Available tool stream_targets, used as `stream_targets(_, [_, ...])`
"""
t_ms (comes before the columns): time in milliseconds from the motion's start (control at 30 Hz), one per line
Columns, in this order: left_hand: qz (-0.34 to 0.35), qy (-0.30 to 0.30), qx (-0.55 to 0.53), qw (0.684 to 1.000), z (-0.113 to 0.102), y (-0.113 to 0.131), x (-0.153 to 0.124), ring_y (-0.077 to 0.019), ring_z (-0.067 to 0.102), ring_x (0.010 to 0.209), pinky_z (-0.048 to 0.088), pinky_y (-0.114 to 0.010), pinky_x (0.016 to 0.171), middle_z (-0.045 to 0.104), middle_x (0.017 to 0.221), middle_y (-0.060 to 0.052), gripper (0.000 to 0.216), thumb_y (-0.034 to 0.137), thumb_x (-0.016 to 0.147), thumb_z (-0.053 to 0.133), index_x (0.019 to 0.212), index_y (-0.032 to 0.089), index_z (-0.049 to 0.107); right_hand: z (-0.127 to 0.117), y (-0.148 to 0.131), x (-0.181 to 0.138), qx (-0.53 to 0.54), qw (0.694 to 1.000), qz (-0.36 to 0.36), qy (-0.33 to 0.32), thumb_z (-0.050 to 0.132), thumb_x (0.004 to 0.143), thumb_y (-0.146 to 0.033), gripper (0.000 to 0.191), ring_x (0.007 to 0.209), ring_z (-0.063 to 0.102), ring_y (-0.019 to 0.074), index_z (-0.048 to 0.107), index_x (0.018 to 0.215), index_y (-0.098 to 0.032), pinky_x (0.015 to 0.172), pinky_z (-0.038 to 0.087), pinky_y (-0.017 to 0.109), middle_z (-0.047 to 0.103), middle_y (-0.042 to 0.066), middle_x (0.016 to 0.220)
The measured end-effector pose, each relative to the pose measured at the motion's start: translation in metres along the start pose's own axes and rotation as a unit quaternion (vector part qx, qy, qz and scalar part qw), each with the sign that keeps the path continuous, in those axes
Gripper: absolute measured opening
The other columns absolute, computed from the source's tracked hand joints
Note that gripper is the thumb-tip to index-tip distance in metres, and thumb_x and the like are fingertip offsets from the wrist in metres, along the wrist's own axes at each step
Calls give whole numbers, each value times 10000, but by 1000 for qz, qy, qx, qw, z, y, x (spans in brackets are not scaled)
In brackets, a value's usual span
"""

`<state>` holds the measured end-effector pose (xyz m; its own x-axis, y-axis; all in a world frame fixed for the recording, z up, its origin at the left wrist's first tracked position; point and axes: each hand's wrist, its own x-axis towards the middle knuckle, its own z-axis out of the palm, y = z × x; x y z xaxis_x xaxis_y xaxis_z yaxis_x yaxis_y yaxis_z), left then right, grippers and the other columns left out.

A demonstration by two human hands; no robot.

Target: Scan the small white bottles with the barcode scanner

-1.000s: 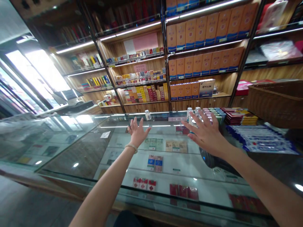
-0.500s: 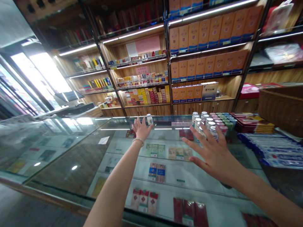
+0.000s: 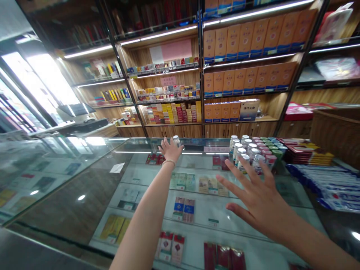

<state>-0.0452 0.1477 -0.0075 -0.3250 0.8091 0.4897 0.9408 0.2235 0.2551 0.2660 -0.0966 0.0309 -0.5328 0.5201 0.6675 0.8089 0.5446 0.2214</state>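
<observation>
My left hand (image 3: 171, 150), with a beaded bracelet on its wrist, reaches across the glass counter (image 3: 194, 228). Its fingers are spread beside a small clear jar with a silver lid (image 3: 176, 139), which stands alone near the far edge. The hand partly hides the jar, and contact between them cannot be made out. Nearer to me, my right hand (image 3: 257, 198) hovers open over the glass with fingers spread, holding nothing. Just beyond its fingertips stand several silver-lidded jars (image 3: 239, 153) in rows.
Beside the jars are pink and green tubs (image 3: 270, 160), stacked red and yellow packs (image 3: 303, 153), blue-white packets (image 3: 326, 183) and a wicker basket (image 3: 337, 131). Cigarette packs (image 3: 183, 209) lie under the glass. A white paper (image 3: 117, 168) is at left. Shelves with orange boxes (image 3: 233, 43) stand behind.
My left hand has moved slightly right and closer to the lone jar, covering more of it. My right hand stays spread, a little lower in view. The camera view has shifted slightly.
</observation>
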Motion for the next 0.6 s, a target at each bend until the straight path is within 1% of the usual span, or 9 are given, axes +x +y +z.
stream_targets(133, [-19,7,12,1000,5,4,7,-397,221,1546,179,-635,1237,269,1667,-217,802,621,855,613,1497,159,480,3,0,-2,-6,1000,5,-2,332,1001,-686,586,1514,309,339,607,1424,-388,1251,61,627,492,52,1587])
stream_targets(233, [-34,-2,15,999,6,7,11,-399,223,1543,199,-634,1232,279,1665,-209,674,605,858,605,1364,161,606,4,1,-1,-7,1000,3,-10,351,998,-685,579,1523,293,338,594,1434,-392,1253,54,626,477,46,1599])
stream_targets(300, [-40,-4,13,999,6,8,13,-400,232,1536,219,-630,1227,301,1655,-208,602,591,865,590,1276,157,662,5,1,-1,-6,1000,3,-16,368,996,-682,573,1523,295,339,594,1434,-390,1249,55,631,474,53,1601])
stream_targets(467, [-56,-1,4,998,4,9,16,-405,282,1499,263,-653,1198,366,1623,-200,549,555,882,542,1234,162,692,7,4,-2,-5,1000,8,-29,386,991,-687,566,1524,300,342,594,1431,-398,1248,54,624,463,56,1611])
stream_targets(600, [-51,-5,0,999,1,10,13,-398,283,1490,269,-627,1202,378,1619,-181,547,554,869,546,1211,164,717,9,6,-3,-9,999,14,-42,383,999,-675,555,1520,308,345,589,1436,-404,1247,52,624,450,50,1620])
